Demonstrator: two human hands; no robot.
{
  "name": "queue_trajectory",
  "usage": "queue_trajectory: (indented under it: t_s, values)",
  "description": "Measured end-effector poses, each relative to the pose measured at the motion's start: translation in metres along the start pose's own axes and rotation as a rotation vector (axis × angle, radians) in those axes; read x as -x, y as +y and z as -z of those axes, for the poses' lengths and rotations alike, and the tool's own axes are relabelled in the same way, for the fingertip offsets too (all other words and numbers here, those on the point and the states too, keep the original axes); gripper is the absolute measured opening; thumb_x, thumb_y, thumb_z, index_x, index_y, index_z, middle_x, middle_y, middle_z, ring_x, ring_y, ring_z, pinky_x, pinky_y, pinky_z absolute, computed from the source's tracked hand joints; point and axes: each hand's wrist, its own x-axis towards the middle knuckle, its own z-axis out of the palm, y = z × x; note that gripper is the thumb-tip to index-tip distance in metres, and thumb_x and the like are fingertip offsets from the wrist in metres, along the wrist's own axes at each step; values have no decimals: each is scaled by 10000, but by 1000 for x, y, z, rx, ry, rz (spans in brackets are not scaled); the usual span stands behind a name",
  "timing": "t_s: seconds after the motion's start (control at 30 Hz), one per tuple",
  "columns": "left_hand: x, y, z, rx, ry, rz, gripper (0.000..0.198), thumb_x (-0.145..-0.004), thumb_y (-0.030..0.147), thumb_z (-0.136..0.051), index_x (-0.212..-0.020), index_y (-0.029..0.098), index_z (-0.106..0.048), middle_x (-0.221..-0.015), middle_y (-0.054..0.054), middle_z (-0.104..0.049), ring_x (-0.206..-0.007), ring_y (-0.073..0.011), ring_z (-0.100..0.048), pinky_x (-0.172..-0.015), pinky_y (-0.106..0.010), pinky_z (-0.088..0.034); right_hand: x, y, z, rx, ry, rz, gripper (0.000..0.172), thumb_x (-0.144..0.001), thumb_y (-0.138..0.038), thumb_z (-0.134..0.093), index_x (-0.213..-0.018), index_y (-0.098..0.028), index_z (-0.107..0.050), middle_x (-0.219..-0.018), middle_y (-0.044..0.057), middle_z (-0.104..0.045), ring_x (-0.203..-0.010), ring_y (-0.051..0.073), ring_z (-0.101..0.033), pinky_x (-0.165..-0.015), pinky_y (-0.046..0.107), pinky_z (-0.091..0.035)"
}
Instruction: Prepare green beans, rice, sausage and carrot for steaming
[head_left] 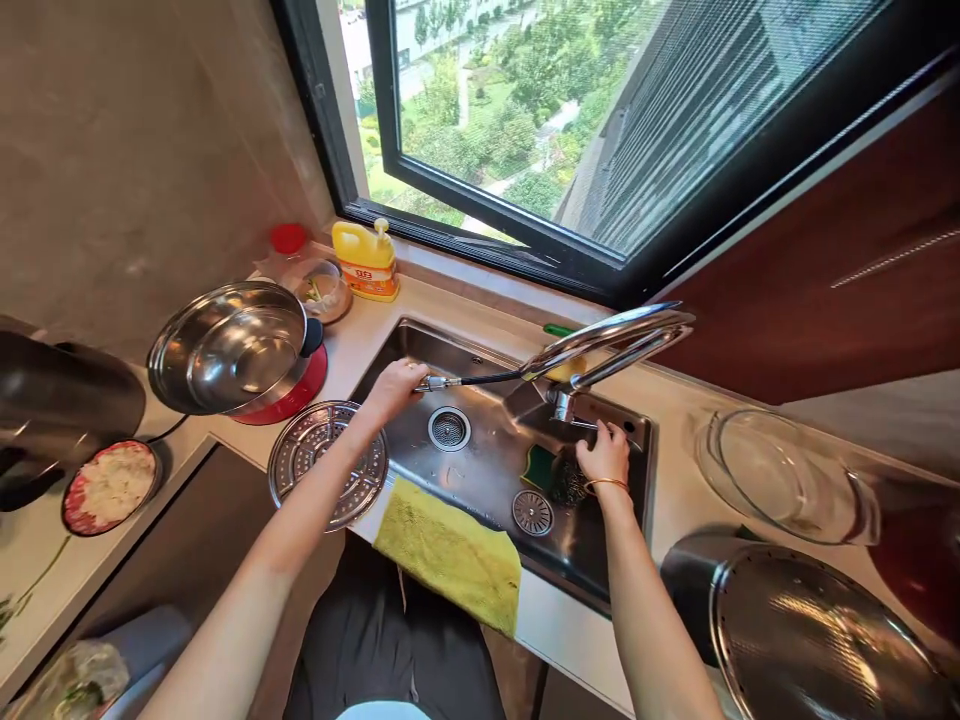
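Observation:
My left hand (397,388) is wrapped round the pull-out faucet head (435,383), drawn out over the left part of the steel sink (487,470). Its dark hose (487,378) runs back toward the chrome faucet (600,345). At the sink's right side, the fingertips of my right hand (606,455) close on the faucet handle (583,423). Below that hand, a green scouring pad (537,468) and a dark wire scrubber (568,480) lie in the sink, near a round drain strainer (532,512). No water stream is visible.
A yellow cloth (450,555) hangs over the front edge. Left are a steamer plate (300,455), a steel pot (232,350), a soap bottle (367,262) and a bowl of food (111,487). Right are glass bowls (772,470) and a large lidded pot (817,640). An open window (510,215) stands behind.

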Motion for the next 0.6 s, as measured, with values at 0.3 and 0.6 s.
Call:
queue_trajectory:
  t_s: [0.3,0.6]
  values:
    - [-2,45,-102,315,-75,85,57,-838,244,-565,-822,190,-555,-776,-22,-586,-780,-187,-528,-717,-294,-410,31,-56,16,-358,-174,82,666,-723,-406,-663,-1329,-167,-523,-1467,175,-407,-1415,361,-249,-1125,575,-228]
    - [29,47,-64,236,222,126,535,-775,275,-629,-1277,186,-468,-1331,-155,-510,-1273,-283,-433,-1075,-465,-320,78,-219,-27,-1297,-324,44,607,-698,-549,-700,-1198,-236,-556,-1020,52,-697,-932,205,-658,-903,403,-519]
